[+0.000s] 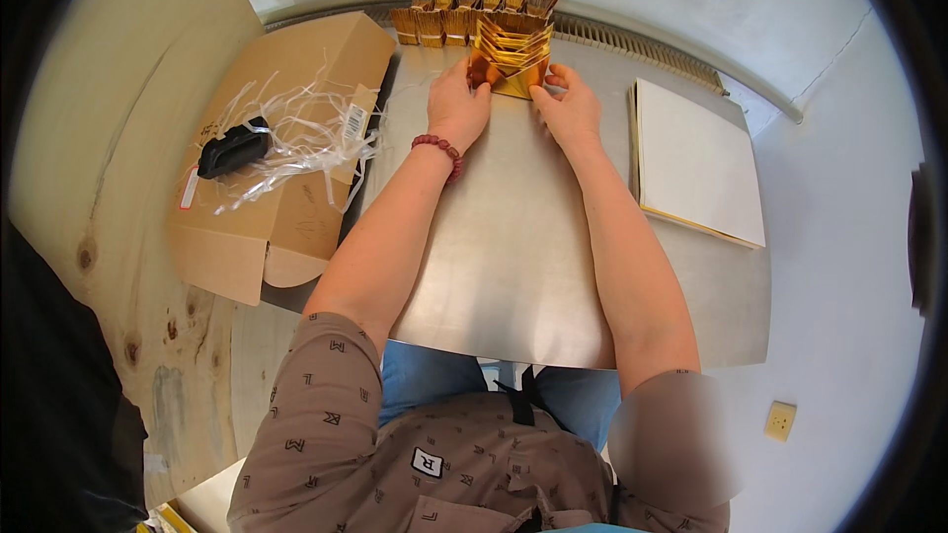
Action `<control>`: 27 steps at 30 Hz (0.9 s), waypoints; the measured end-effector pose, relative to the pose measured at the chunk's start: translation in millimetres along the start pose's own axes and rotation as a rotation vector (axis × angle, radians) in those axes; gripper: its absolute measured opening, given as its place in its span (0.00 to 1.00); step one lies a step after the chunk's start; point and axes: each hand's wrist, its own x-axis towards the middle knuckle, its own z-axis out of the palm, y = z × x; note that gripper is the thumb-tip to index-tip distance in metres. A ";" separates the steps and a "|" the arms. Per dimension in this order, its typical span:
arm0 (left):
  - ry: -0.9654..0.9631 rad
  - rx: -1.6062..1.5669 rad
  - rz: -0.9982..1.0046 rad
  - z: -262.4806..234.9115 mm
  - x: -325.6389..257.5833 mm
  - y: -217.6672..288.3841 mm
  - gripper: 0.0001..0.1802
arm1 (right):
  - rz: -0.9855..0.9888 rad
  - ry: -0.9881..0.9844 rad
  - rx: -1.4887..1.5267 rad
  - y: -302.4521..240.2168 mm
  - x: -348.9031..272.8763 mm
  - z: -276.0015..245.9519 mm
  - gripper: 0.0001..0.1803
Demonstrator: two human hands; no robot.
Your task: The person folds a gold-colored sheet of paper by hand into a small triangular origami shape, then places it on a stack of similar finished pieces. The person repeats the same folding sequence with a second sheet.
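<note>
Both hands, left (pixel 457 104) and right (pixel 567 109), grip the folded gold paper stack (pixel 510 57).

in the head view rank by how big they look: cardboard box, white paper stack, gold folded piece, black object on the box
1. cardboard box
2. white paper stack
3. gold folded piece
4. black object

Fisheye bending makes the top two less sure.
</note>
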 end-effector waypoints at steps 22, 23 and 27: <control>-0.007 -0.141 -0.047 -4.1 -12.7 -5.6 0.33 | -0.129 0.168 0.046 3.9 -20.8 -4.2 0.28; -0.012 -0.147 -0.051 -5.3 -14.5 -5.2 0.33 | -0.142 0.197 0.065 0.5 -29.0 -6.5 0.27; -0.009 -0.179 -0.059 -6.8 -22.9 -3.9 0.31 | -0.270 0.175 0.104 -18.6 -72.7 -34.2 0.20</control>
